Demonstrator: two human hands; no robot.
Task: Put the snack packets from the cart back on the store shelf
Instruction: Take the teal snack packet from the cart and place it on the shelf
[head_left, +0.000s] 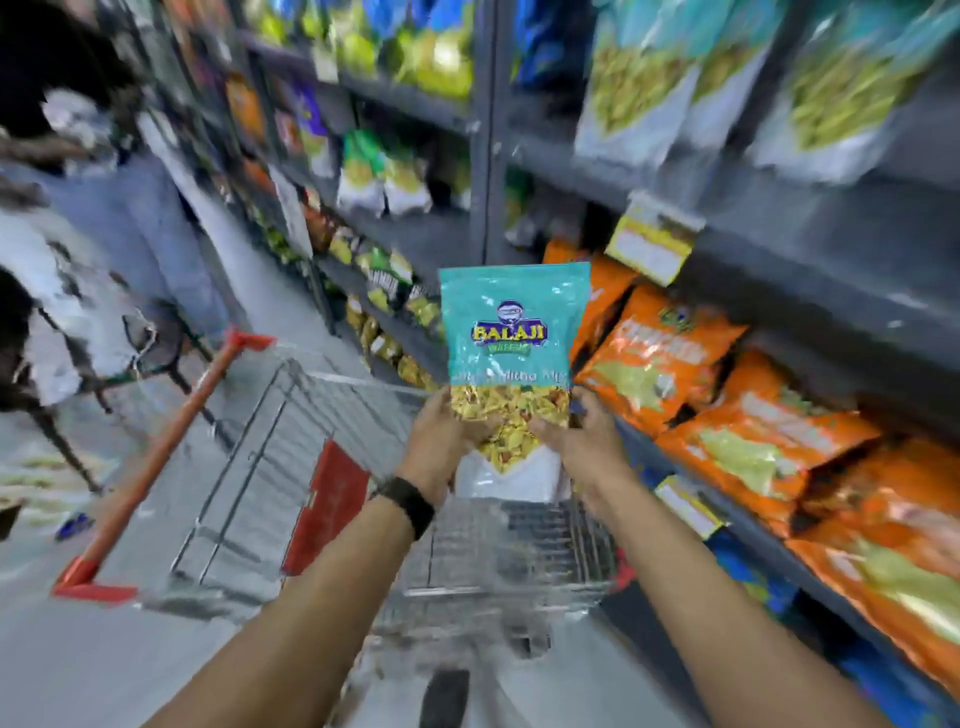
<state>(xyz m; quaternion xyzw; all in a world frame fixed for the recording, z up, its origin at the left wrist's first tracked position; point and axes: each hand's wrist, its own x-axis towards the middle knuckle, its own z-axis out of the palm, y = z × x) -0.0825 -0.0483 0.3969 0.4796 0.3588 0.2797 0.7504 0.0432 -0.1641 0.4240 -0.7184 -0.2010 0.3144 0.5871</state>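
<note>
A teal snack packet (511, 332) with a clear lower window of yellow mix stands upright in front of me, above the wire cart (363, 493). My left hand (441, 441), with a dark watch on its wrist, grips the packet's lower left corner. My right hand (582, 441) grips its lower right corner. The grey store shelf (779, 260) runs along the right, just beyond the packet. Similar teal packets (649, 88) stand on the shelf's upper level at the top right. Whatever lies in the cart basket is blurred.
Orange snack packets (727, 415) fill the shelf level beside my right hand, with yellow price tags (652, 244) on the shelf edges. The cart's orange handle (156, 457) slants at the left. A person in blue clothing (156, 234) stands up the aisle at the left.
</note>
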